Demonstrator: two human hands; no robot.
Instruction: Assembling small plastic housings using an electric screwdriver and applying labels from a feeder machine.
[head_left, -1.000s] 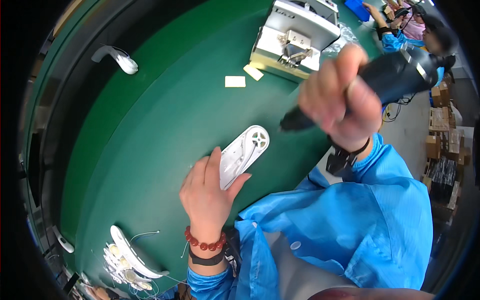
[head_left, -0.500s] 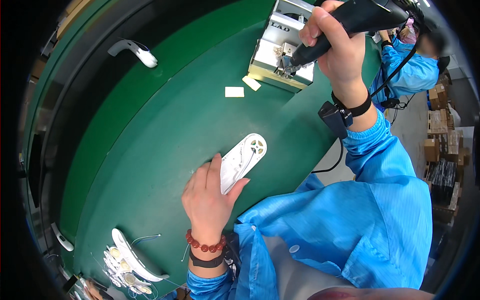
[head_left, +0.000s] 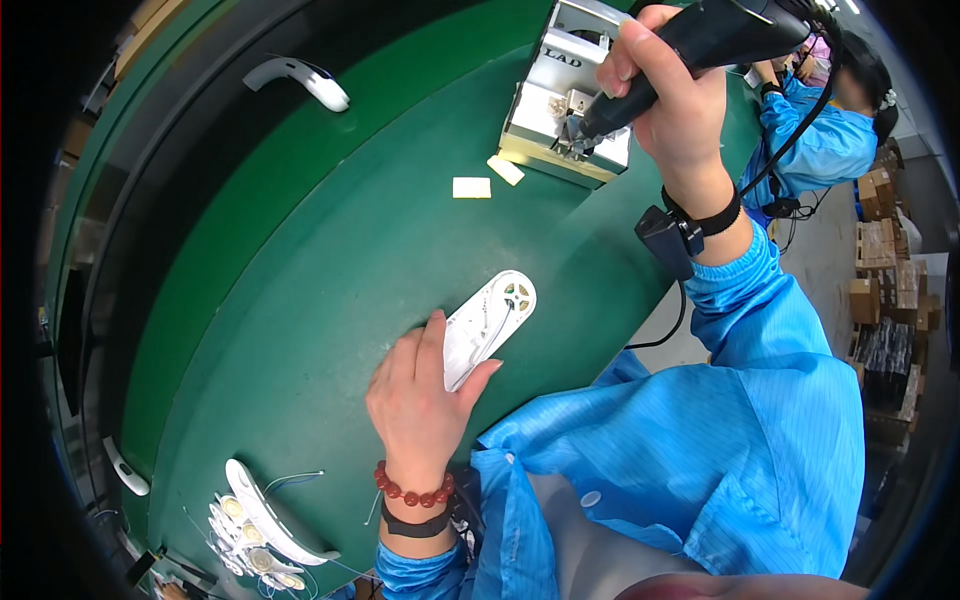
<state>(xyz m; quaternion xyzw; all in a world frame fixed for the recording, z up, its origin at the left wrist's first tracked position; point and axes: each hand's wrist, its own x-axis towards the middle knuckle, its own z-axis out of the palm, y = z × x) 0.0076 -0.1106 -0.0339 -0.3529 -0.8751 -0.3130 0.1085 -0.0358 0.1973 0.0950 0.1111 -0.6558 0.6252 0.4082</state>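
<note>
My left hand [head_left: 420,385] holds a white, elongated plastic shell [head_left: 490,325] on the green table, thumb along one side and fingers along the other. The shell's open inside faces up. A round part with a spoked cover sits at its far end, and a thin wire runs along it; my palm hides the near end. At the upper right my right hand [head_left: 670,95] is wrapped round a black electric screwdriver [head_left: 690,45]. Its tip points down at the front of a boxy metal screw feeder [head_left: 562,110]; whether it touches a screw is too small to tell.
Two pale yellow pieces [head_left: 472,187] lie beside the feeder. On the curved green conveyor [head_left: 200,330] are white curved parts [head_left: 300,80]. A white curved shell [head_left: 270,515] and several round wired parts [head_left: 245,540] lie lower left. A co-worker in blue [head_left: 825,140] sits upper right.
The white curved part on the conveyor has moved to the right and slightly up. Both of my hands stay almost in place, the screwdriver still at the feeder.
</note>
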